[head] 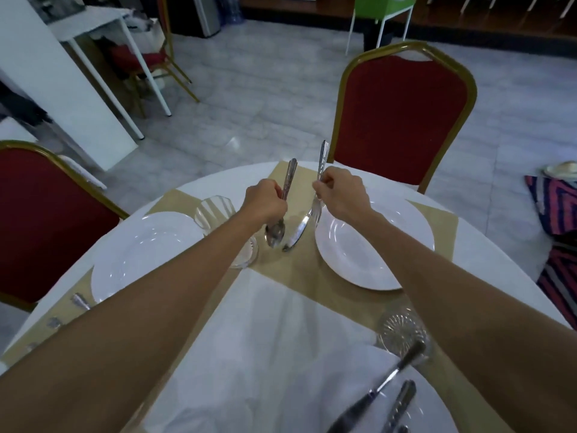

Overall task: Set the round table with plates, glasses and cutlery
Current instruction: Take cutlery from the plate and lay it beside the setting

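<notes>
My left hand [264, 200] grips a spoon [274, 237] by its handle, bowl pointing down just above the beige placemat [290, 270]. My right hand [342, 195] pinches a knife [295, 235] and a fork [316, 210] together, their handles pointing up and away. Both hands hover left of the far white plate [371, 260]. A second white plate [140, 254] sits at the left place, with a glass [215, 212] beside it and another glass [248, 253] partly hidden under my left forearm. A cut glass [401, 332] stands by the near plate [421, 410], which carries cutlery [374, 392].
The round table has a white cloth [274, 339]. Two red chairs with gold frames stand at it, one behind the far plate [402, 120] and one at the left [46, 226]. Cutlery handles [79, 301] lie at the left place. A white side table [103, 32] stands back left.
</notes>
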Available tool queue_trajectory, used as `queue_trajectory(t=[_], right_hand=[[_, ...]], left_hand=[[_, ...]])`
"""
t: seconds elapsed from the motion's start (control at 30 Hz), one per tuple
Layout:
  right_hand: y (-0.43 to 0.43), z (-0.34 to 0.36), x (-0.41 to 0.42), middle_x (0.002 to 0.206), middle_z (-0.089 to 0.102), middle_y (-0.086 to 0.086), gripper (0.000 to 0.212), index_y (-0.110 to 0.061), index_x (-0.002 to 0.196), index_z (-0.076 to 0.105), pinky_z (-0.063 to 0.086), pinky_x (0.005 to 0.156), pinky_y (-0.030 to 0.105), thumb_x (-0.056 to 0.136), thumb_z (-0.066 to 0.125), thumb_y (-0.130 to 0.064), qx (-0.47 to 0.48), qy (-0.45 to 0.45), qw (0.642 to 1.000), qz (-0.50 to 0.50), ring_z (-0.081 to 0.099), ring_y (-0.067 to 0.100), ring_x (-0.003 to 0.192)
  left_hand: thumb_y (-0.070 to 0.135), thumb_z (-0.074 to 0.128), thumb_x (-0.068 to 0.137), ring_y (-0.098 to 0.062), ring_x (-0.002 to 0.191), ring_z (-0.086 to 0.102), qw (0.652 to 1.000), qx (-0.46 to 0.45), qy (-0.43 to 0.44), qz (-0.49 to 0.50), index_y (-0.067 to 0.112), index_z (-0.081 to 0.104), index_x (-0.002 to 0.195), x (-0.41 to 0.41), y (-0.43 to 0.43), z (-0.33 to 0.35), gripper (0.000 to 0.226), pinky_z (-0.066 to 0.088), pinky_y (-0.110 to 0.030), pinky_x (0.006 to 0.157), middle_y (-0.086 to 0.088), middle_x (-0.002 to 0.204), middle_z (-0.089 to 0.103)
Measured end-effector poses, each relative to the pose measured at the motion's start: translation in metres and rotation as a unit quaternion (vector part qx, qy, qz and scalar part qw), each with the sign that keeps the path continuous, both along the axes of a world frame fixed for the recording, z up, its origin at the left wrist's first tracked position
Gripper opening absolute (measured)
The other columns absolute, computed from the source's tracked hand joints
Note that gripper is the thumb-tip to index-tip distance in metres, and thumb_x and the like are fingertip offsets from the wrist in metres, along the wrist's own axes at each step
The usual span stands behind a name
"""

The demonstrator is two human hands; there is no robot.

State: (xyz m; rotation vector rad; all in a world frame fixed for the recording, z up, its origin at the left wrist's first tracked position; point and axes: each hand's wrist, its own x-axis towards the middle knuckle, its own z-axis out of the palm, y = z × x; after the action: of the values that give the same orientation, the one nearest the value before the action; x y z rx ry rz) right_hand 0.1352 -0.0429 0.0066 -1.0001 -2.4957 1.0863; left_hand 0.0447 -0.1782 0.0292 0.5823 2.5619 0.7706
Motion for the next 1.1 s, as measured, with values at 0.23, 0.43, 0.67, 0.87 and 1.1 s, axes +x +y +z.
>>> queue_trajectory(t=[0.23, 0.43, 0.67, 0.87, 1.1], right_hand=[[0.010, -0.021, -0.051, 0.088, 0.075, 0.007, 0.019, -0.009, 0.080, 0.067, 0.056, 0.077, 0.037, 0.092, 0.064, -0.023, -0.069, 0.001, 0.997, 0.033, 0.069, 0.023, 0.081], [0.015, -0.041, -0.075, 0.086, 0.076, 0.014, 0.016, -0.003, 0.077, 0.070, 0.061, 0.079, 0.045, 0.085, 0.073, -0.016, -0.128, -0.065, 0.988, 0.047, 0.073, 0.029, 0.076], [0.017, -0.040, -0.087, 0.055, 0.066, 0.011, 0.020, -0.002, 0.067, 0.066, 0.049, 0.041, 0.025, 0.085, 0.074, -0.006, -0.155, -0.141, 0.977, 0.039, 0.059, 0.019, 0.039], [0.018, -0.048, -0.086, 0.056, 0.068, 0.004, 0.018, -0.009, 0.064, 0.067, 0.054, 0.048, 0.025, 0.079, 0.074, -0.017, -0.025, -0.175, 0.980, 0.086, 0.062, 0.013, 0.043], [0.014, -0.048, -0.089, 0.064, 0.073, 0.007, 0.003, -0.005, 0.072, 0.072, 0.062, 0.058, 0.034, 0.072, 0.074, -0.006, 0.008, -0.177, 0.980, 0.094, 0.068, 0.020, 0.053]], left_hand=[[0.007, 0.060, 0.088, -0.032, 0.103, 0.062, 0.999, -0.035, 0.032, -0.002, 0.006, 0.066, 0.106, -0.031, 0.029, -0.020, 0.018, 0.050, -0.034, 0.078, -0.015, 0.106, 0.069], [0.006, 0.059, 0.089, -0.030, 0.105, 0.060, 0.996, -0.057, 0.058, -0.020, 0.008, 0.068, 0.107, -0.054, 0.040, -0.041, 0.020, 0.045, -0.029, 0.075, -0.013, 0.108, 0.067], [0.006, 0.061, 0.084, -0.029, 0.108, 0.061, 0.995, -0.086, 0.047, -0.003, 0.008, 0.070, 0.110, -0.064, 0.050, -0.064, 0.028, 0.050, -0.030, 0.082, -0.011, 0.112, 0.068], [0.009, 0.061, 0.079, -0.028, 0.108, 0.060, 0.994, -0.071, 0.058, 0.051, 0.012, 0.069, 0.107, -0.068, 0.052, -0.078, 0.029, 0.050, -0.033, 0.077, -0.010, 0.115, 0.065], [0.005, 0.062, 0.081, -0.031, 0.109, 0.059, 0.989, -0.078, 0.114, 0.050, 0.012, 0.066, 0.111, -0.068, 0.049, -0.085, 0.030, 0.050, -0.038, 0.082, -0.012, 0.118, 0.059]])
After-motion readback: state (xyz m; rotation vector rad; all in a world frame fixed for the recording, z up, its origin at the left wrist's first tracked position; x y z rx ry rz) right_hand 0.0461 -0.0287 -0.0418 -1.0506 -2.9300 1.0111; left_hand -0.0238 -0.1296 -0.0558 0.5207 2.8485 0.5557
